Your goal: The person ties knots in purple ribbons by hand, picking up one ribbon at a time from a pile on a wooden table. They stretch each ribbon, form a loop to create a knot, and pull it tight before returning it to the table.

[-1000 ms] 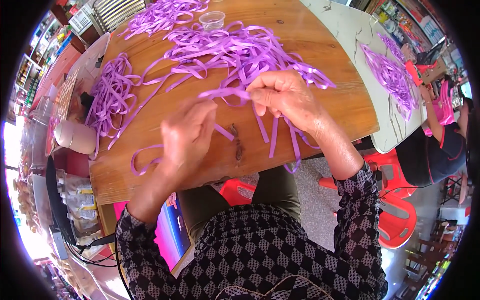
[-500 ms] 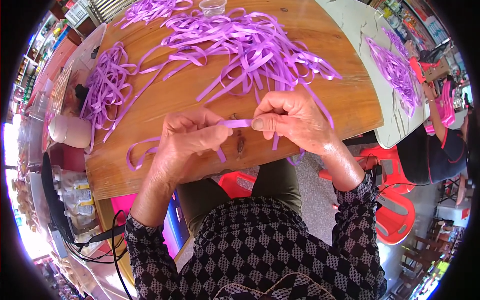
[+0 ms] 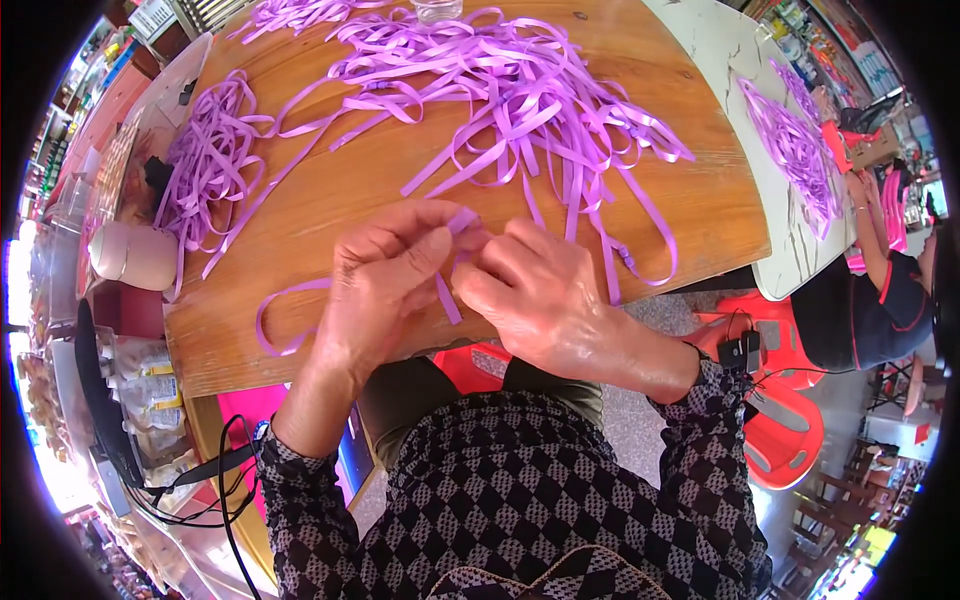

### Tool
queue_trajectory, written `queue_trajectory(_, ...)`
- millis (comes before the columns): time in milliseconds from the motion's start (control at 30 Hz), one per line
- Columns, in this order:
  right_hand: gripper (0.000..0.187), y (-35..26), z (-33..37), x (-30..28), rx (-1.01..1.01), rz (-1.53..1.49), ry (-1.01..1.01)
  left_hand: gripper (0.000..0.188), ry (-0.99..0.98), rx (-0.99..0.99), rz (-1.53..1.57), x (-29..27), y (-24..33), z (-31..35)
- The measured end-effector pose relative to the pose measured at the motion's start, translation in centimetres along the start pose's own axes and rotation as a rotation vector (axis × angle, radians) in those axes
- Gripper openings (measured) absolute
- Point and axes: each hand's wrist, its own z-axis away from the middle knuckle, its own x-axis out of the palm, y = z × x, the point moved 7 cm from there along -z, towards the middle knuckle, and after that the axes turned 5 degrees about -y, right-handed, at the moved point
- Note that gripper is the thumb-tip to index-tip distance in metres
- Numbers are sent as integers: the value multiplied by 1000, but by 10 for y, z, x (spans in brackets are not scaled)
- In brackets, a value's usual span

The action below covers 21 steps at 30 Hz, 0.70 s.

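Above the near part of the table my left hand (image 3: 380, 275) pinches a flat purple ribbon (image 3: 462, 220) between thumb and fingertips. One piece of ribbon (image 3: 448, 298) hangs below those fingers, and a loop of ribbon (image 3: 262, 325) curves out on the wrist's left side. Close against the left fingertips is my right hand (image 3: 540, 300), back upward and fingers curled in. Its fingertips are hidden, so what they grip cannot be made out. To its right a ribbon loop (image 3: 672, 255) with a small knot-like bunch lies near the table edge.
Across the wooden table (image 3: 340, 190) spreads a large tangle of purple ribbons (image 3: 510, 80), with a smaller pile (image 3: 215, 150) at left. A clear cup (image 3: 437, 10) stands at the back. More ribbon (image 3: 795, 150) lies on the marble-patterned table (image 3: 735, 95). Red stools (image 3: 785, 440) and another person (image 3: 865, 310) are at right.
The ribbon stretched between both hands is no longer taut. My right hand has moved left and turned back upward, against the left fingertips. The left hand still pinches ribbon.
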Motion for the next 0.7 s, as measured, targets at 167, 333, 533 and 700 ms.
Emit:
queue_trajectory(167, 16, 18, -5, -14, 62, -75, 56, 22, -49, -40, -190, -1, -10, 6)
queue_trajectory(333, 15, 20, -9, -15, 105, -314, 155, 23, -88, -59, -197, 1, -14, 5)
queue_trajectory(533, 20, 25, -6, -10, 117, -319, 235, 18, -56, -34, -229, 4, -7, 6)
queue_trajectory(700, 10, 37, 9, 15, 519, -1078, 482, 11, 48, 198, -300, 6, 7, 12)
